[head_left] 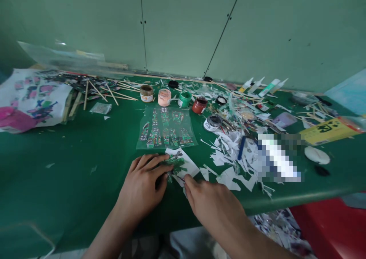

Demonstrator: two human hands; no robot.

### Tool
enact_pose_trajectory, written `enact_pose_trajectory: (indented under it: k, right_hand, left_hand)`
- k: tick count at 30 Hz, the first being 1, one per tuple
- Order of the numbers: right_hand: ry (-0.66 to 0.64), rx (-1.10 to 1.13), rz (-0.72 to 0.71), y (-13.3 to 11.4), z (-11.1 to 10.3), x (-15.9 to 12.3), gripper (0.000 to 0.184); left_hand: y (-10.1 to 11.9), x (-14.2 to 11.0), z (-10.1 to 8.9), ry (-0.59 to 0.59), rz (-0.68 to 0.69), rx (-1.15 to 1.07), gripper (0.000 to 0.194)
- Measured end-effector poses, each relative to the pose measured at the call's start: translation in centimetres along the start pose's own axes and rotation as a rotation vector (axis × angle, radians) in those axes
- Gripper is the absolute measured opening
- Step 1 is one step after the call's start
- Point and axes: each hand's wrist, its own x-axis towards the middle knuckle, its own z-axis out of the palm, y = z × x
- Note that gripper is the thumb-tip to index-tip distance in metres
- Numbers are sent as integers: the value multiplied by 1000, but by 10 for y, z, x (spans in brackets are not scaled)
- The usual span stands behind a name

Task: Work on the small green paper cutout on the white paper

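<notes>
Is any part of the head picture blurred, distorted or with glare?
In the head view, a pixelated block hides something right of the paper scraps; the table edge bows from wide-angle distortion; the clear plastic sheet at the back left shows faint glare; light is soft, with a faint shadow under the left hand.

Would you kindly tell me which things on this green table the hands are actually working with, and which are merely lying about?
In hand:
- left hand, pressing the printed paper cut-out
- right hand, fingertips at the cut-out's edge

Lying about:
- clear sheet of printed pieces
- paint jars
- paper scraps
- wooden sticks
- glue tubes
</notes>
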Motion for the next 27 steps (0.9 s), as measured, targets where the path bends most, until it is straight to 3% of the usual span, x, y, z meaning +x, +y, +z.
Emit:
enact_pose_trajectory:
  k: [10,15,20,27]
  right_hand:
    - [76,20,36,11,12,-25,17]
    - [63,57,35,20,3,-35,18]
    - [176,163,9,22,-6,-25,26]
    - [246,255,-2,20,11,-1,26]
  left_hand:
    - [-2,1,1,41,19,-9,27]
    - [-1,1,0,59,37,21,27]
    - [0,-1,1,84,35,51,25]
    - [1,-1,-1,63,28,37,24]
